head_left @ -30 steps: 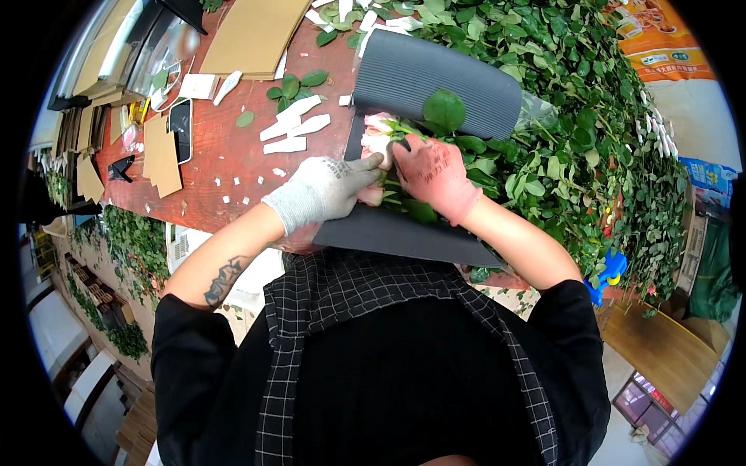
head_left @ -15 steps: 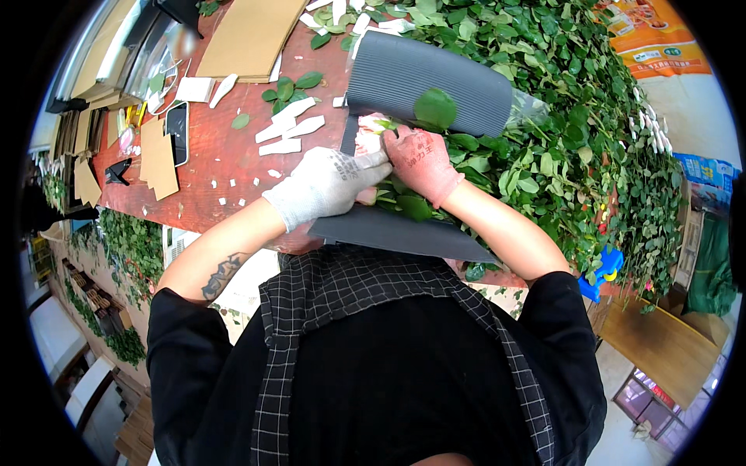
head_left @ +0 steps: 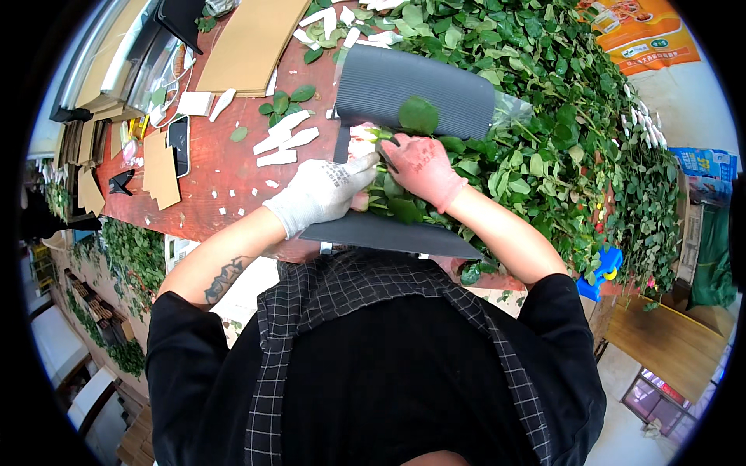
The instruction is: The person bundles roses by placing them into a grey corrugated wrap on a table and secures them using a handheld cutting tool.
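Observation:
My left hand (head_left: 325, 193), in a whitish glove, reaches over the pale pink rose blooms (head_left: 362, 144). Its fingers are stretched out and lie against them. Close beside it my right hand (head_left: 423, 172), in a pink glove, has its fingers closed on a rose with a green base (head_left: 379, 133). A dark shape shows by these fingertips; I cannot make out what it is. A round rose leaf (head_left: 418, 115) stands up above this hand. The blooms lie on a dark grey wrapping sheet (head_left: 392, 233), whose ribbed far part (head_left: 416, 89) curves up behind them.
A large heap of leafy stems (head_left: 544, 147) covers the right of the red table (head_left: 210, 175). White paper pieces (head_left: 286, 140) lie left of the sheet. Further left are a phone (head_left: 180, 145), cardboard pieces (head_left: 161, 171) and a large cardboard sheet (head_left: 249, 46). A blue tool (head_left: 600, 272) rests at the right edge.
The view has shifted slightly, so the sheet sits a little lower and further left. My right fingers have drawn slightly away from the left ones, and the rose's green base shows more.

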Available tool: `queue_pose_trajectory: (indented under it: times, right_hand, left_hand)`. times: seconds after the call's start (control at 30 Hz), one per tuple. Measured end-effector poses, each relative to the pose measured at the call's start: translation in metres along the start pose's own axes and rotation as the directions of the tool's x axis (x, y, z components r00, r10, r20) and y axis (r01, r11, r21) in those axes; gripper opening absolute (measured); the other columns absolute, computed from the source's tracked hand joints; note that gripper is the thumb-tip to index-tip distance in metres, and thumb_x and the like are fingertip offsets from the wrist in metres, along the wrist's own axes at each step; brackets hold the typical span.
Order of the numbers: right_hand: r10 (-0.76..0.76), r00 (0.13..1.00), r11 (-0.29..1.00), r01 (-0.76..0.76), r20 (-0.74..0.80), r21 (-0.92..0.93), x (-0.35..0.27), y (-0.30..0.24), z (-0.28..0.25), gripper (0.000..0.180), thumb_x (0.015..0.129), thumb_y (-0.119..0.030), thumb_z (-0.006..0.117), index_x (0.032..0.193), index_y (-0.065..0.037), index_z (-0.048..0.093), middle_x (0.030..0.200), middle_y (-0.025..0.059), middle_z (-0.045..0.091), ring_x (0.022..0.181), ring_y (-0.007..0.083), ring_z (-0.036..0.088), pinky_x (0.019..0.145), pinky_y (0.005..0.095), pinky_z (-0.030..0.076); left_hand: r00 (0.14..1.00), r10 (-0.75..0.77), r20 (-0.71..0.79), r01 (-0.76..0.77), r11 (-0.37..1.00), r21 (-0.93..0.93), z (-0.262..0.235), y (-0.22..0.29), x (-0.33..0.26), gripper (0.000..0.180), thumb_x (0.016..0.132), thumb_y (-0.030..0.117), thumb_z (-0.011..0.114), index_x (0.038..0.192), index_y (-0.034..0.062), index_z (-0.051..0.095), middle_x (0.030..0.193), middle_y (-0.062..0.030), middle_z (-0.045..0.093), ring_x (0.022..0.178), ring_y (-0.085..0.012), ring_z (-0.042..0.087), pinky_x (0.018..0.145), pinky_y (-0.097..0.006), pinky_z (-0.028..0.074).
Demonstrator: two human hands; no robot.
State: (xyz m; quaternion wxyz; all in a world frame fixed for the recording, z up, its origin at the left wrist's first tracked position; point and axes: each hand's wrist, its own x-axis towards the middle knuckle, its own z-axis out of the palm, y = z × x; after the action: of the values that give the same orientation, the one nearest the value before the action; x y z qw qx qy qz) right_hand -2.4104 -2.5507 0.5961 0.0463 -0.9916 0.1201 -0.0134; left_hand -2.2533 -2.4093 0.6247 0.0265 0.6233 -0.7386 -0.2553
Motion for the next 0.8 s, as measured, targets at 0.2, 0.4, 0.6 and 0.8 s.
queue_pose_trajectory:
  times: [0.2, 0.4, 0.6, 0.8]
  right_hand:
    - [0.092, 0.995, 0.99, -0.09, 0.021, -0.112, 0.01, 0.0, 0.002, 0.028, 0.082, -0.014, 0.05, 0.109, -0.01, 0.058, 0.089, 0.014, 0.06, 0.081, 0.0284, 0.063, 0.062, 0.0387, 0.05]
    - [0.02, 0.995, 0.994, -0.03, -0.096, -0.103, 0.003, 0.014, 0.022, 0.028, 0.082, -0.015, 0.049, 0.108, -0.009, 0.059, 0.091, 0.0156, 0.06, 0.082, 0.0293, 0.062, 0.065, 0.0384, 0.051]
    - [-0.042, 0.985, 0.991, 0.02, -0.169, -0.131, -0.001, 0.011, 0.026, 0.025, 0.083, -0.015, 0.048, 0.105, -0.009, 0.059, 0.088, 0.0144, 0.06, 0.08, 0.0287, 0.062, 0.063, 0.0382, 0.05]
    - [0.017, 0.987, 0.987, -0.042, -0.157, -0.158, 0.003, 0.009, 0.034, 0.013, 0.083, -0.014, 0.049, 0.09, -0.007, 0.058, 0.081, 0.0123, 0.061, 0.075, 0.0278, 0.064, 0.059, 0.0374, 0.051]
  left_hand:
    - [0.997, -0.072, -0.026, 0.073, 0.995, 0.066, 0.017, -0.003, 0.008, 0.059, 0.08, 0.014, 0.056, 0.136, 0.0124, 0.041, 0.146, -0.0098, 0.035, 0.076, -0.0287, 0.066, 0.064, -0.038, 0.053]
    - [0.996, -0.092, -0.01, 0.092, 0.996, 0.003, 0.019, -0.004, 0.006, 0.058, 0.082, 0.016, 0.055, 0.138, 0.0133, 0.039, 0.147, -0.009, 0.032, 0.088, -0.0274, 0.066, 0.071, -0.036, 0.053]
    - [0.996, -0.065, -0.059, 0.064, 0.998, -0.023, 0.025, -0.006, 0.002, 0.058, 0.083, 0.026, 0.057, 0.136, 0.0129, 0.04, 0.143, -0.0102, 0.039, 0.088, -0.0324, 0.065, 0.073, -0.04, 0.053]
    - [0.999, -0.045, -0.023, 0.047, 0.997, 0.06, 0.013, -0.009, 0.014, 0.052, 0.086, 0.025, 0.052, 0.136, 0.015, 0.043, 0.144, -0.0084, 0.038, 0.105, -0.0279, 0.06, 0.087, -0.037, 0.049]
